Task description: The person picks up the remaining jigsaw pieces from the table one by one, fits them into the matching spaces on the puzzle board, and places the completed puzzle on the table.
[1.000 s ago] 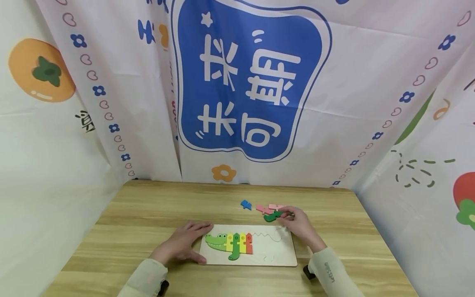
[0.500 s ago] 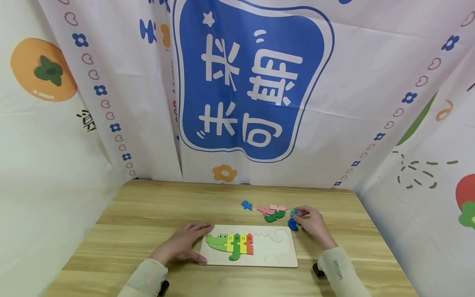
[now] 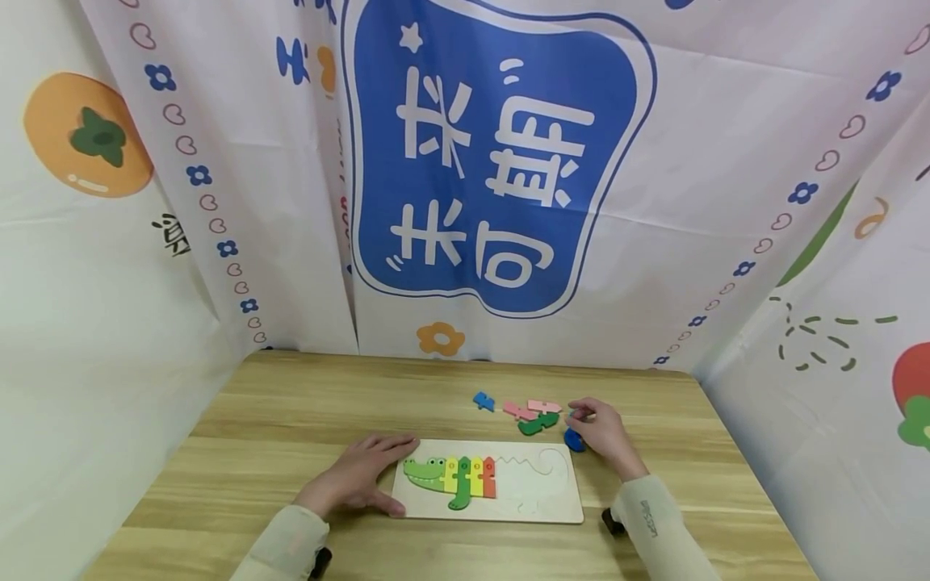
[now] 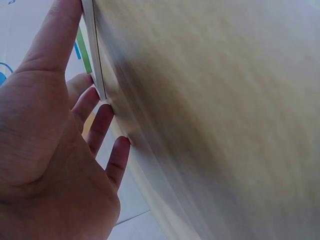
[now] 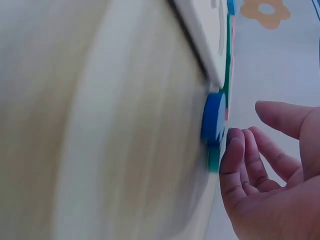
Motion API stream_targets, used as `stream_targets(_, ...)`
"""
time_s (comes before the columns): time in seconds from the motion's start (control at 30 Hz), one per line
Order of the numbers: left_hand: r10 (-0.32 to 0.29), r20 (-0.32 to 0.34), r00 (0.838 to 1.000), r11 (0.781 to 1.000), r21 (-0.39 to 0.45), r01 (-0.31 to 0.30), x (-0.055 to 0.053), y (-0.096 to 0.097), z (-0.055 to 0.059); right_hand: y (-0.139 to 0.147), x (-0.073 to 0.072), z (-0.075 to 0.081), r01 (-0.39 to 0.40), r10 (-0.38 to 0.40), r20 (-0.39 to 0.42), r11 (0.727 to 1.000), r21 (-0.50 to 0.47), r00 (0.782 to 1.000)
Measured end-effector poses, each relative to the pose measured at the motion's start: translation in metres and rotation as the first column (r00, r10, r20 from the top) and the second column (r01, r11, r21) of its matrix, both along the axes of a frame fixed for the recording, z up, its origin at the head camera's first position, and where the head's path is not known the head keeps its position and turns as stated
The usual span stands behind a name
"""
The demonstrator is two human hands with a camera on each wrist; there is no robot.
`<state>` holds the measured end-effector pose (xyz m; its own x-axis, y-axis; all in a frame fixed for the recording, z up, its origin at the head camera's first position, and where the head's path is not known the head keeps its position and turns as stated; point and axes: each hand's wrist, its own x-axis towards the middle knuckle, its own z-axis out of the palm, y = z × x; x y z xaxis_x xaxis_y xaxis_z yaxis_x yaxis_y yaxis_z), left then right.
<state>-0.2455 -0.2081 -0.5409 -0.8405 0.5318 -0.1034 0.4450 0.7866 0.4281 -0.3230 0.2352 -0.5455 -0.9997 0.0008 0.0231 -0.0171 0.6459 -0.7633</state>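
Note:
A pale wooden puzzle board [image 3: 541, 507] lies on the table, its left part filled by a crocodile head [image 3: 424, 474] and yellow, green and red body pieces [image 3: 463, 476]. My left hand [image 3: 358, 474] rests at the board's left end, thumb at the near corner and fingers at the far one. Beyond the right end, my right hand [image 3: 606, 432] is over a dark blue curved puzzle piece [image 3: 574, 440] and a teal piece [image 5: 214, 159], mostly hidden by the fingers in the head view. The right wrist view shows thumb and fingers apart, nothing between them.
Behind the board lie a dark green piece [image 3: 539, 424], two pink pieces [image 3: 543, 406] and a small blue piece [image 3: 483, 401]. A printed cloth [image 3: 392, 327] hangs along the table's back edge. Bare wood [image 3: 349, 395] shows at the back left.
My right hand has moved right, from beside the green piece to the teal and dark blue pieces, then slightly back left. The left hand has kept its place on the board.

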Motion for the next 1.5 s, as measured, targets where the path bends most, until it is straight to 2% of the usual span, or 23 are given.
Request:
stream_targets(0.33,0.004,0.003,1.000,1.000,0.005,-0.004,0.003,-0.001,0.002,-0.033,-0.016,0.001,-0.057,0.057,-0.002,0.998,-0.033,0.998)
stream_targets(0.6,0.004,0.010,1.000,1.000,0.013,-0.004,0.001,-0.001,0.001,-0.044,-0.032,0.000,-0.053,0.055,-0.030,0.996,0.073,0.998)
stream_targets(0.8,-0.016,-0.021,1.000,1.000,-0.004,0.016,0.003,-0.001,-0.001,-0.049,-0.042,-0.006,-0.075,0.075,0.006,0.987,0.144,0.997)
stream_targets(1.13,0.003,0.014,1.000,1.000,0.017,-0.003,0.004,0.001,0.004,-0.053,-0.042,0.000,-0.087,0.087,0.008,0.975,0.206,0.996)
stream_targets(1.5,0.010,0.013,1.000,1.000,0.012,-0.010,0.004,0.000,0.002,-0.056,-0.047,-0.003,-0.076,0.073,0.023,0.964,0.255,0.997)
